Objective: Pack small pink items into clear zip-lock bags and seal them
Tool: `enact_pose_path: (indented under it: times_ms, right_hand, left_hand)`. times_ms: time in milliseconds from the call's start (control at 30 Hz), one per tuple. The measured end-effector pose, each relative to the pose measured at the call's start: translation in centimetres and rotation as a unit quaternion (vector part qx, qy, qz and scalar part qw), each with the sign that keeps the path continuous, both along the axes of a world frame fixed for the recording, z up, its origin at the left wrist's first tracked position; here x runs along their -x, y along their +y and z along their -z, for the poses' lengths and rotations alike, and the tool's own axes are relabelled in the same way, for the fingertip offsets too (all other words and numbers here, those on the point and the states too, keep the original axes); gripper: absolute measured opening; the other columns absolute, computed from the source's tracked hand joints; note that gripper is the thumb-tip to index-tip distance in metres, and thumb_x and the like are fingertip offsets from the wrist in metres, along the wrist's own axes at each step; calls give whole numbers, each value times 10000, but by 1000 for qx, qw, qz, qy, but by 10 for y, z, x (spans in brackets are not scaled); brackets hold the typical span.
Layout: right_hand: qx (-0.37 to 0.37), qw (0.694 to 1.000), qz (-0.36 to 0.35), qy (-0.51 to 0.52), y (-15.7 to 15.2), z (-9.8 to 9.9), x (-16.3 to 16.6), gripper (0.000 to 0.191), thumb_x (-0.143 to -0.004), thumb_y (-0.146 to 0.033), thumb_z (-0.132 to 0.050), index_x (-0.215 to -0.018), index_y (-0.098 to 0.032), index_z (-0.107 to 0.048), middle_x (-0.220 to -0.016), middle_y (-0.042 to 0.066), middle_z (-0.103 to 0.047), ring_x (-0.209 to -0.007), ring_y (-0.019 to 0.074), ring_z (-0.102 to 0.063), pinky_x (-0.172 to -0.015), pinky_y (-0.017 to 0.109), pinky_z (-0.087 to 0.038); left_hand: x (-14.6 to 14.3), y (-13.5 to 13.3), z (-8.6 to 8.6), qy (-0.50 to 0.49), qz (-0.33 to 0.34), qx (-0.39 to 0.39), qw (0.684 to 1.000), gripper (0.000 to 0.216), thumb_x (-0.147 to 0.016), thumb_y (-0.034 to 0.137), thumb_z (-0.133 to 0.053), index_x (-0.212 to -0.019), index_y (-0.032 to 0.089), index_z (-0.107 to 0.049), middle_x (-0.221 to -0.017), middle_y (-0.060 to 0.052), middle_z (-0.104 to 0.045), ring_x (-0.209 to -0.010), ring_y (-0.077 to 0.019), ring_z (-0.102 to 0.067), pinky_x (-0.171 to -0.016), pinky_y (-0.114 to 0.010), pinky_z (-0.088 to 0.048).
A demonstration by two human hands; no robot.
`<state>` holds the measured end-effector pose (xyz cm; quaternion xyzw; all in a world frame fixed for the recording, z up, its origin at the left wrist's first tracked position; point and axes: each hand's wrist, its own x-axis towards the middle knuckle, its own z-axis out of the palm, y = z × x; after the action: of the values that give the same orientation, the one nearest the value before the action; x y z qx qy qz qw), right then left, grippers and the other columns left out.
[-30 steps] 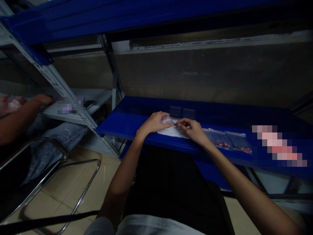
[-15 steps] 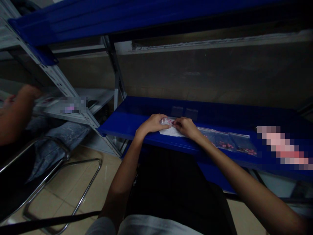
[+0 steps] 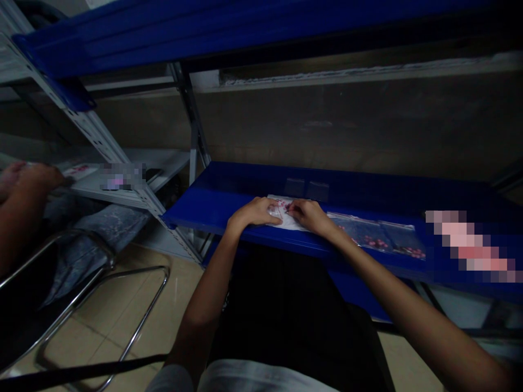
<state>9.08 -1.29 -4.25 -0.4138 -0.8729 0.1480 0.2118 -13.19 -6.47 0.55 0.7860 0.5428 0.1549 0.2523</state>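
My left hand is curled around a clear plastic bag, thumb and fingers on either side of it. The bag is partly hidden by the fingers. Beneath lies a white sheet with small pink and dark pieces on it. My right hand rests over the sheet's right part, fingertips pinched together among these pieces; what they hold is too small to make out. To its right, clear zip bags with pink beads lie in a row along the blue shelf.
Two flat clear bags lie behind the sheet. An upper blue beam crosses above the shelf. At left are a metal upright, a grey shelf, another person's hands and a chrome-framed chair.
My left hand has shifted slightly down and left, showing more of the pink pieces and sheet. My right hand stays pinched, slightly lower. The other person's hands have lowered.
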Motion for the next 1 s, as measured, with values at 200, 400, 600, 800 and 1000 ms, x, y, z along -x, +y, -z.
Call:
enact_pose_path:
  times_ms: [200,400,600,800,1000]
  right_hand:
    - [48,992,19,119,-11,-18,-7,132,-892,-248,-604,-860,-178,-711,-821,68,-757,-745,197,-678,-687,272,-445]
    - [118,975,-26,189,-25,-52,-7,133,-814,-308,-686,-865,-194,-734,-796,44,-757,-752,206,-695,-682,292,-486]
    - [93,979,-46,177,-32,-68,1,144,-813,-293,-682,-869,-200,-777,-841,46,-776,-789,215,-706,-709,309,-503]
    - [133,961,-79,228,-25,-67,1,218,-840,-287,-640,-996,-189,-755,-887,60,-771,-792,204,-699,-715,310,-521]
    - [77,986,22,149,-1,-42,-2,178,-828,-136,-607,-934,-168,-748,-848,61,-769,-731,189,-688,-688,278,-491]
  left_hand:
    - [-2,-5,-10,-18,24,-29,999,541,-779,424,-773,-1233,135,-725,-1191,-132,-736,-1054,-261,-686,-946,-343,-508]
    - [-7,-6,-14,-109,65,-56,990,501,-801,440,-784,-1227,182,-739,-1160,-93,-749,-1064,-230,-676,-943,-318,-484]
    - [-8,-6,-11,-198,74,-9,977,485,-799,511,-772,-1118,146,-752,-954,-54,-756,-828,-162,-660,-742,-262,-472]
    - [-3,-3,-10,-241,65,12,968,489,-802,468,-778,-1162,138,-744,-1018,-81,-762,-865,-156,-672,-793,-264,-496]
    - [3,1,-8,-211,13,-19,977,556,-785,486,-795,-1208,130,-738,-1102,-123,-763,-956,-197,-691,-864,-311,-527]
